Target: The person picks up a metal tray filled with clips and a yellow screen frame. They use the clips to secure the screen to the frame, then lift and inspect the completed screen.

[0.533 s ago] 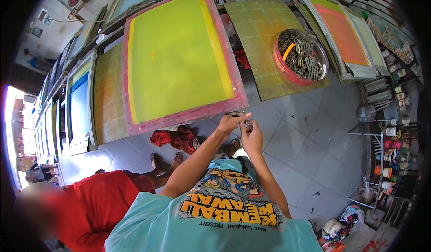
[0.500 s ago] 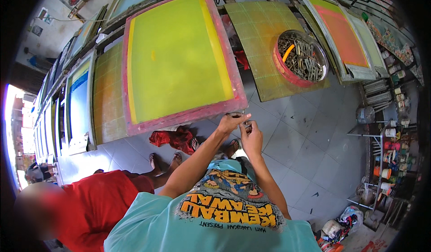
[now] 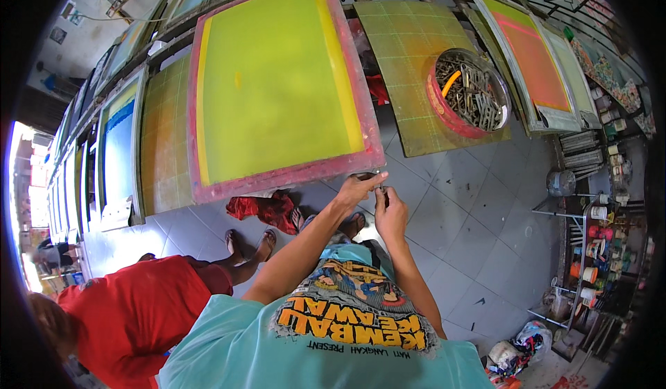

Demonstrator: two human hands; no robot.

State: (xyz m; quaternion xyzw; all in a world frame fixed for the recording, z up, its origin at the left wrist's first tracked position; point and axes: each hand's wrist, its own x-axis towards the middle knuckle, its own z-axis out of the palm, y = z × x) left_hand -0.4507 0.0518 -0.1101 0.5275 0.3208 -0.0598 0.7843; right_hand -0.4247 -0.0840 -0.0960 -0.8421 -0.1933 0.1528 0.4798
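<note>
A large screen-printing frame (image 3: 284,179) with a pink border and a yellow-green mesh (image 3: 277,91) lies before me. Under its near right corner, my left hand (image 3: 355,189) has its fingers curled and a thumb or finger stretched to the right. My right hand (image 3: 391,214) is closed in a pinch just beside it, fingertips nearly meeting the left hand's. Something small and metallic seems to sit between the fingertips; its kind is too small to make out.
Right of the frame, a round red tin (image 3: 463,127) full of metal pieces stands on a greenish board (image 3: 409,63). Another person in red (image 3: 146,306) is close on my left. A red cloth (image 3: 267,209) lies below the frame. Shelves with paint pots (image 3: 598,212) stand at right.
My view has shifted slightly. Both hands stay at the frame's corner in nearly the same pose. The person in red has moved a little.
</note>
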